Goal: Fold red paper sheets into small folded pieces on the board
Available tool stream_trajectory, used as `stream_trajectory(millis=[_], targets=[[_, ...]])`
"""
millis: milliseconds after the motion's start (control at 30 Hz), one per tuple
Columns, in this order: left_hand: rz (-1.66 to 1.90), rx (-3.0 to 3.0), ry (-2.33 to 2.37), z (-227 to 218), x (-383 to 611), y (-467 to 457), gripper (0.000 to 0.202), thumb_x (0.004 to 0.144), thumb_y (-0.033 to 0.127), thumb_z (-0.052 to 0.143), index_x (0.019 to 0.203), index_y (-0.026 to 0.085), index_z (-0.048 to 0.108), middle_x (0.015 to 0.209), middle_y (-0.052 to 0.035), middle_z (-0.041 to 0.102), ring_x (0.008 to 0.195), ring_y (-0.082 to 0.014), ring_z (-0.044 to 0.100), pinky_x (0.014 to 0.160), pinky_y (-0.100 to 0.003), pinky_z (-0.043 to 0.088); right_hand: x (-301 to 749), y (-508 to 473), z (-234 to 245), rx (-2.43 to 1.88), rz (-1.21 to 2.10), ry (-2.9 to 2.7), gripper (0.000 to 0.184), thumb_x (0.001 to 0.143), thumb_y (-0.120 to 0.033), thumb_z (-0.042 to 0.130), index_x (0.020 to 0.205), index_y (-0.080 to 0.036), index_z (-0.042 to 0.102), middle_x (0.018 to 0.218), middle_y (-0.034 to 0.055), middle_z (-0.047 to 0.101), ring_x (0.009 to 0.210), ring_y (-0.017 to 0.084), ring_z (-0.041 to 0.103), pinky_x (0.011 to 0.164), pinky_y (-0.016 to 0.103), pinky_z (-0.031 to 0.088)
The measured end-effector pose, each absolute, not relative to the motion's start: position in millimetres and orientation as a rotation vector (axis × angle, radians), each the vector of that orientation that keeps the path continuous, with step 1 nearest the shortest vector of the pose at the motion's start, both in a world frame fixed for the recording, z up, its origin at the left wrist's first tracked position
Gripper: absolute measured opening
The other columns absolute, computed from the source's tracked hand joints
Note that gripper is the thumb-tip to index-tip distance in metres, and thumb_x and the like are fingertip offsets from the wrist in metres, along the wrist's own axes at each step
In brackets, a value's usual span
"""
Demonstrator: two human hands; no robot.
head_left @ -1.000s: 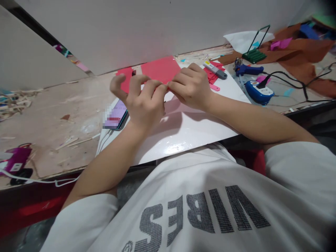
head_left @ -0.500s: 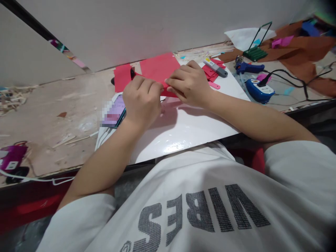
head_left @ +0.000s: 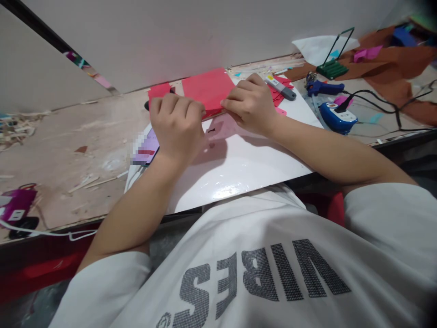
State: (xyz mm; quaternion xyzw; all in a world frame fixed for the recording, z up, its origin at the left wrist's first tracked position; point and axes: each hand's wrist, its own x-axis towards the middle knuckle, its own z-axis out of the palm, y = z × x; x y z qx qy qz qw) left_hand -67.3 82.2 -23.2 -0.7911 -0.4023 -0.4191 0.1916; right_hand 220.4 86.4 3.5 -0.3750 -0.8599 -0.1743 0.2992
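Over the white board, my left hand is closed, its thumb and fingers pinching one end of a small red paper piece. My right hand pinches the other end, a short gap from the left. Much of that piece is covered by my fingers. Just behind it lies a larger red paper sheet, flat on the board. Another red sheet is partly hidden behind my left hand. By my left wrist rests a phone with a lit screen.
A grey-handled cutter lies on red scraps behind my right hand. Further right are a blue glue gun, a blue power socket with black cable, and a green stand. Wood slivers and a purple device lie left.
My left hand has shifted slightly left and turned, covering more of the phone. The red piece between my hands looks lower and narrower. My right hand has hardly moved.
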Motion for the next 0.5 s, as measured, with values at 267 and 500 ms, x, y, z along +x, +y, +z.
stream_trajectory(millis=[267,500], targets=[[-1.269,-2.144,-1.129,-17,-81,85,0.018,0.119,0.041,0.069,0.103,0.033,0.072,0.107,-0.0104,0.084,0.114,-0.0389,0.058,0.117,-0.070,0.040,254,124,-2,-0.903,-0.602,-2.216,0.069,0.131,-0.057,0.026,0.119,-0.041,0.093,0.124,0.0057,0.100,0.115,0.029,0.079,0.114,0.061,0.056],[-1.023,-2.314,-1.218,-19,-63,66,0.012,0.113,0.038,0.075,0.101,0.036,0.075,0.096,-0.0083,0.081,0.105,-0.0380,0.065,0.105,-0.067,0.048,249,117,-8,-0.783,-0.599,-2.285,0.072,0.134,-0.048,0.025,0.107,-0.031,0.089,0.111,0.0088,0.095,0.100,0.028,0.080,0.097,0.058,0.057]])
